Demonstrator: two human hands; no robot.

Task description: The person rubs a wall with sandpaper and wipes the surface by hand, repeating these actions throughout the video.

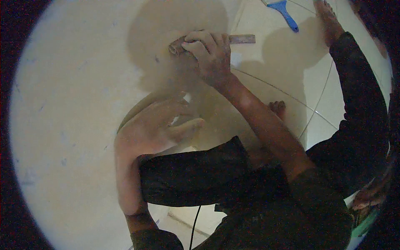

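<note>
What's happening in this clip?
A person has their right hand closed around a dusty, narrow tool, with an end showing on either side of the grip, over a pale, blue-marked surface. The left hand is nearer the body, thumb apart from the fingers; whether it holds anything is unclear. A blue-handled paintbrush lies on the tiled floor, near a bare foot.

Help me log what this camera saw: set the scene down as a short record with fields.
right hand: gripping a dusty, rolled-looking piece; a flat strip shows past the hand
left hand: fingers dusty; whether it holds anything is unclear
brush: blue handle, lying on the tiles near a bare foot
surface: pale, with scattered bluish marks
cable: thin, black, at the picture's bottom
</note>
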